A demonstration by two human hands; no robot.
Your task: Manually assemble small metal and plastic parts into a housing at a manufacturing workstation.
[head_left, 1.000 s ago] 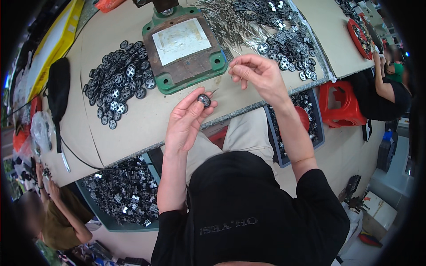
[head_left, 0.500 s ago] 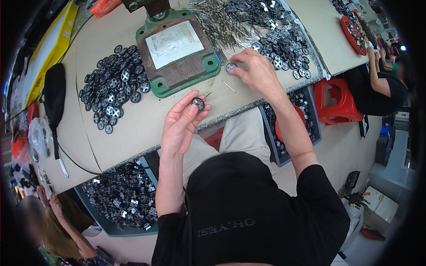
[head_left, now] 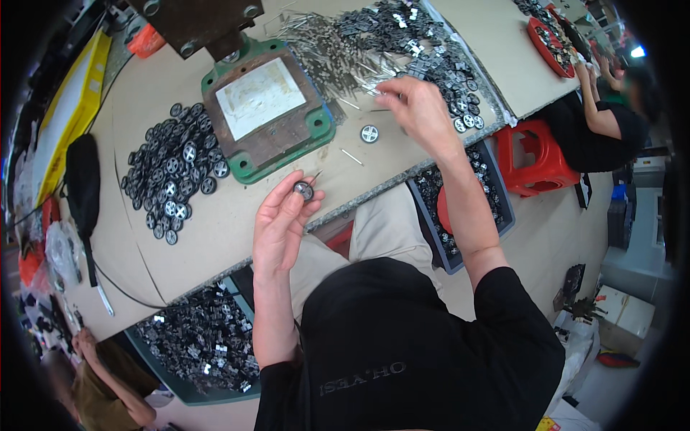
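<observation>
In my left hand (head_left: 279, 219), fingers and thumb pinch a small black toy wheel (head_left: 303, 190) with a silver spoked face; a thin metal pin (head_left: 317, 175) sticks out of it. My right hand (head_left: 420, 113) is over the near edge of a heap of thin metal pins (head_left: 327, 61). Its fingertips are pressed together, and what is between them, if anything, is hard to see. A single wheel (head_left: 369, 133) lies face up on the table just left of that hand, and a loose pin (head_left: 351, 156) rests nearer to me.
A green-based press (head_left: 280, 154) with a white plate stands in front. Heaped wheels (head_left: 172, 165) lie left of it, and black parts (head_left: 392, 29) at the far right. Below the table edge are a green bin (head_left: 188, 391) and a grey bin (head_left: 505, 208). Co-workers sit at both sides.
My right hand has let go of a wheel, leaving it on the table, and moved toward the pin heap. The left hand still holds its wheel. The whole view has shifted slightly.
</observation>
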